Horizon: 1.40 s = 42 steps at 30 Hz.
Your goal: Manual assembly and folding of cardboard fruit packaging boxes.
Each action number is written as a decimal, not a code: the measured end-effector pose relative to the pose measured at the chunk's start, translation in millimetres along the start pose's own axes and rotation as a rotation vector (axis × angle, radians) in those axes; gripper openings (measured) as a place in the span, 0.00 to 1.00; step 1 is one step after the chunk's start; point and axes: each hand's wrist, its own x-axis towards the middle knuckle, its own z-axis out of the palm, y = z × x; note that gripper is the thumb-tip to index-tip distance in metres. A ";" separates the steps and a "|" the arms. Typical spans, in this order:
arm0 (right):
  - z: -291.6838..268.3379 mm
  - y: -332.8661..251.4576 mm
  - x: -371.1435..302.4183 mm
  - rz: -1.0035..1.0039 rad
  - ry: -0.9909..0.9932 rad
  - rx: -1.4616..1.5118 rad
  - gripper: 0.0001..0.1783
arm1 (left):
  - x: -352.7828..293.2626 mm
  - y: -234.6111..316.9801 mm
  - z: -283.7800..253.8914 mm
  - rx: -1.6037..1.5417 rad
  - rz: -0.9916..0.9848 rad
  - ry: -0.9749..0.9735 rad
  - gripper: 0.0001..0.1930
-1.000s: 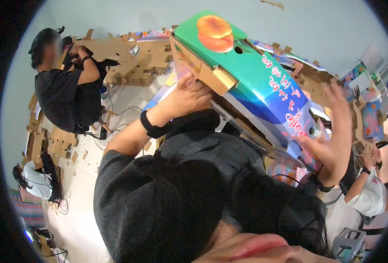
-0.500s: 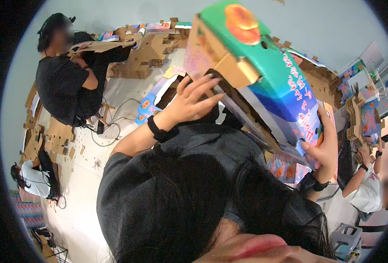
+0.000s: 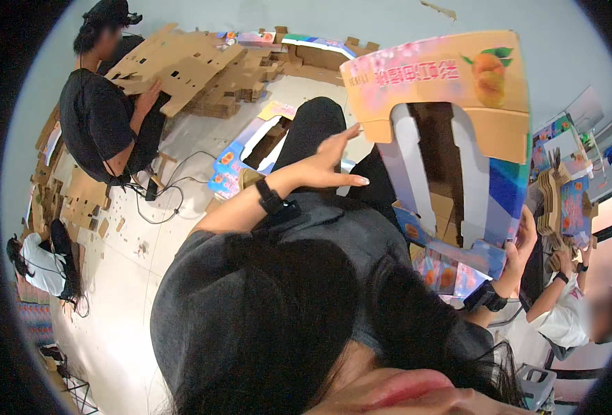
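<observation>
A printed cardboard fruit box is held up at the right front of me, tilted. Its pink and orange end panel with a fruit picture faces up, and white flaps edge the long opening through which its brown inside shows. My right hand grips the box's lower right edge, fingers partly hidden behind the blue side. My left hand is open, thumb and fingers spread, with its fingertips close to the panel's left edge; whether they touch it I cannot tell.
Another blue printed box lies on the floor left of my knee. A person in black at the left handles a flat cardboard sheet. People in white sit farther left and at the right, by stacked cardboard. A cable trails across the floor.
The box has turned, so the end panel and opening now face me instead of the green side. My left hand has come away from its edge and opened. My right hand keeps its grip.
</observation>
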 end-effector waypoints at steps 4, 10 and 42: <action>-2.2 -3.7 -10.1 -0.055 0.107 -0.102 0.57 | 21.7 22.0 6.8 -0.146 0.084 -0.072 0.57; 4.2 39.5 -11.7 -0.089 0.190 0.027 0.52 | 35.5 50.7 -7.9 -0.505 -0.082 -0.132 0.30; 94.4 18.4 92.5 -0.096 0.078 0.317 0.31 | 11.4 104.2 -80.1 -0.280 0.122 0.362 0.51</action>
